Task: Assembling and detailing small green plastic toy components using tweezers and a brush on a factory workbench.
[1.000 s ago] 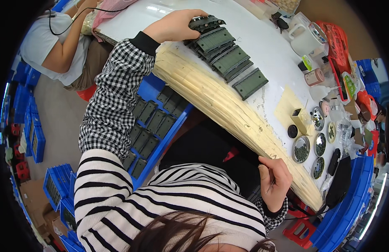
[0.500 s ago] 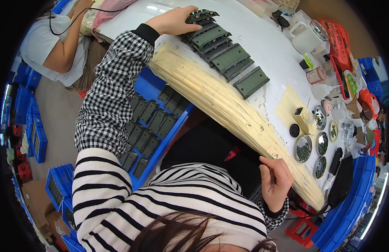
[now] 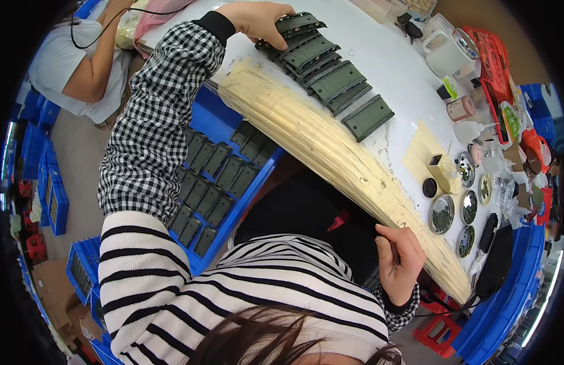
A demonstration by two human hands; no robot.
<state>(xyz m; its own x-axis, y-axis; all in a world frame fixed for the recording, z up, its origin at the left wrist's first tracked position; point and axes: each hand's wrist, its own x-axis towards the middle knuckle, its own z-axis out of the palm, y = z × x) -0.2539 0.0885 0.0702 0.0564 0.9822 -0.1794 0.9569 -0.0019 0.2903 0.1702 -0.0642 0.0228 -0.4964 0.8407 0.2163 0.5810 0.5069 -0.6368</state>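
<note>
A row of dark green rectangular casings (image 3: 337,79) lies overlapping on the white table, with a single casing (image 3: 368,117) slightly apart at its near right end. At the far left end, my left hand (image 3: 257,23) closes thumb and fingers round the edges of the last casing (image 3: 300,24), which rests tilted against its neighbour. My right hand (image 3: 400,261) hovers by the padded table edge with fingers curled. A thin, light, needle-like tool (image 3: 389,272) shows between them; its exact kind is unclear.
Pale yellow padding (image 3: 330,149) covers the table's near edge. Below left, a blue crate (image 3: 264,172) holds several similar casings. Round dishes of small parts (image 3: 441,214), a yellow box (image 3: 443,173) and a white jug (image 3: 443,52) stand right. Another person (image 3: 81,73) sits at far left.
My left hand has shifted slightly left, and its thumb has come down the casing's near side. The end casing has turned to show more of its broad face. My right hand is nearly still.
</note>
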